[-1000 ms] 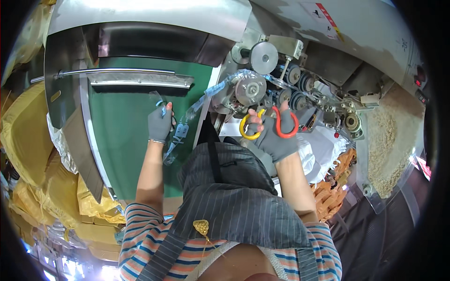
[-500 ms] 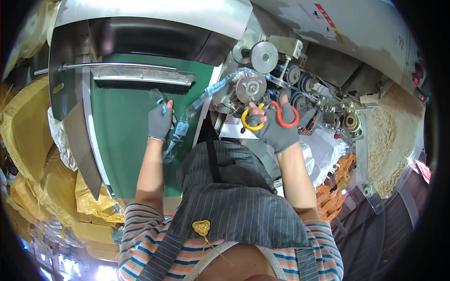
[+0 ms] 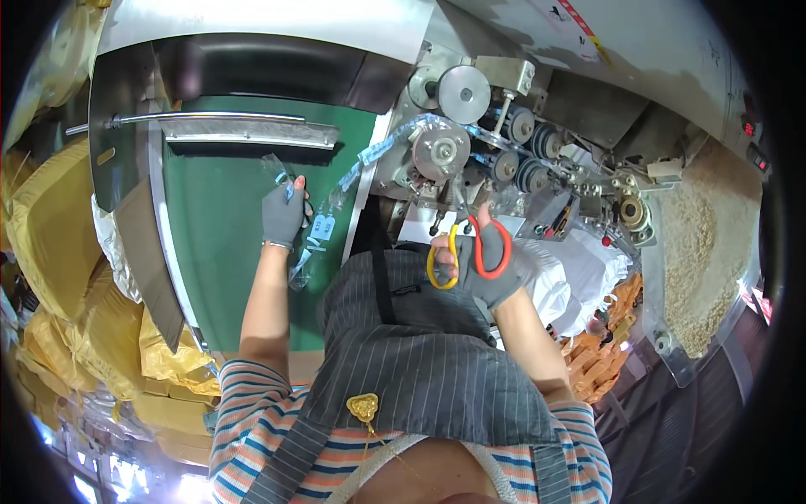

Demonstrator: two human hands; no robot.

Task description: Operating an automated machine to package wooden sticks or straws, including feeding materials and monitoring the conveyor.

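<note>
Left hand (image 3: 284, 217) pinching a small clear-and-blue plastic piece (image 3: 281, 176), right hand (image 3: 493, 281) gripping red-and-yellow-handled scissors (image 3: 479, 252); the long, clear, blue-printed plastic strip (image 3: 321, 227) slants seven to one o'clock, its lower end at the nearer left hand's four o'clock.

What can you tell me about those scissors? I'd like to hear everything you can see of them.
The scissors have mismatched handles: a yellow loop on the left and a red loop on the right, both smooth and plastic-looking. The right hand, in a grey glove, holds them, with fingers at the yellow loop. The loops stand apart. The blades point away from the person, toward the machine, but are too indistinct to tell how far they are open.
</note>
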